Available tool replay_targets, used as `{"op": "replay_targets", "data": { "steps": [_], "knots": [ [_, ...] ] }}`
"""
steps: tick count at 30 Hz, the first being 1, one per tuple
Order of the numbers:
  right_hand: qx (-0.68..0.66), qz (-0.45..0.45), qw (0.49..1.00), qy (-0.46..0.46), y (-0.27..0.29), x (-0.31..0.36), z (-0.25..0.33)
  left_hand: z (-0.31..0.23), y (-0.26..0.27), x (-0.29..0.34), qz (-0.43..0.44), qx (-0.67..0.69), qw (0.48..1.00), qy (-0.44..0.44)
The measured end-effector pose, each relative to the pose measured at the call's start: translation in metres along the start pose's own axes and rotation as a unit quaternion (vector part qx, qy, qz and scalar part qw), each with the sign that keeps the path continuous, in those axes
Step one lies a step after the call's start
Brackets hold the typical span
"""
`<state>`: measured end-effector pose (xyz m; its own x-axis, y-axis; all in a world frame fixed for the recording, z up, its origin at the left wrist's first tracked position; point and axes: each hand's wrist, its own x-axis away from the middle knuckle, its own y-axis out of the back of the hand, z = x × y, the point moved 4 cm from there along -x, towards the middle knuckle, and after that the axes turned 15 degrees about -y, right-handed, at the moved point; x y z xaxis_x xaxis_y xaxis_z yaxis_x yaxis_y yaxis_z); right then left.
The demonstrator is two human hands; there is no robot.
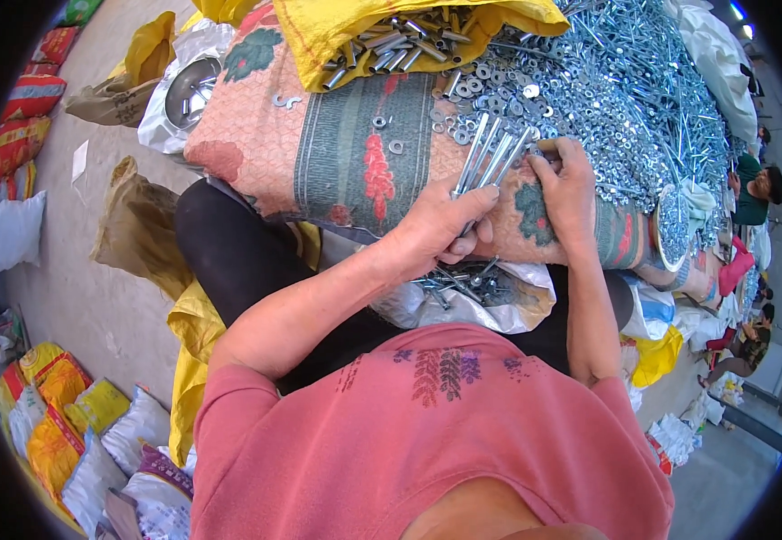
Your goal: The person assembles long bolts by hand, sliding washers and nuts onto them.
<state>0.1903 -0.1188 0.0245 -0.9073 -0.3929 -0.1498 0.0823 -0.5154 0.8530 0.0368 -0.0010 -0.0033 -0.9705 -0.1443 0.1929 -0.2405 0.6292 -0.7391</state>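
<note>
My left hand is closed around a bunch of long metal bolts, whose shanks point up and away from me. Beside them, my right hand has its fingers bent in a pinch at the near edge of a heap of washers. What lies between those fingertips is too small to make out. Below my hands, an open white sack between my legs has more bolts in it. Both hands are over a padded surface with a flowered cloth.
A yellow sack spills short metal tubes at the far side. Loose bolts pile up at the right, with a round dish nearby. A metal bowl stands left. Filled sacks line the floor; other people sit far right.
</note>
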Motion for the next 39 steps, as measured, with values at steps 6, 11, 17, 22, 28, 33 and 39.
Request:
{"op": "replay_targets", "data": {
  "steps": [6, 11, 17, 22, 28, 33, 39],
  "knots": [
    [-0.144, 0.095, 0.982, -0.076, 0.0, -0.016, -0.004, 0.001, 0.005, 0.0, -0.003, -0.01, 1.0, 0.021],
    [-0.194, 0.123, 0.969, -0.087, 0.005, -0.031, -0.005, 0.0, 0.003, 0.001, -0.019, -0.038, 0.999, 0.017],
    [-0.124, 0.029, 0.991, -0.042, 0.037, -0.023, -0.019, 0.0, 0.003, 0.002, -0.027, -0.011, 0.999, 0.015],
    [-0.15, 0.104, 0.978, -0.102, 0.03, 0.003, -0.032, 0.002, 0.003, 0.002, -0.012, -0.014, 1.0, 0.012],
    [0.059, 0.047, 0.995, 0.062, 0.025, 0.006, -0.018, 0.01, 0.0, 0.002, 0.014, -0.051, 0.998, 0.019],
    [0.182, 0.08, 0.974, 0.104, 0.022, 0.007, -0.006, 0.005, -0.002, 0.004, 0.037, -0.104, 0.994, 0.015],
    [0.04, 0.131, 0.988, 0.068, 0.021, -0.002, -0.003, 0.014, 0.001, 0.005, 0.051, -0.127, 0.99, 0.03]
  ]
}}
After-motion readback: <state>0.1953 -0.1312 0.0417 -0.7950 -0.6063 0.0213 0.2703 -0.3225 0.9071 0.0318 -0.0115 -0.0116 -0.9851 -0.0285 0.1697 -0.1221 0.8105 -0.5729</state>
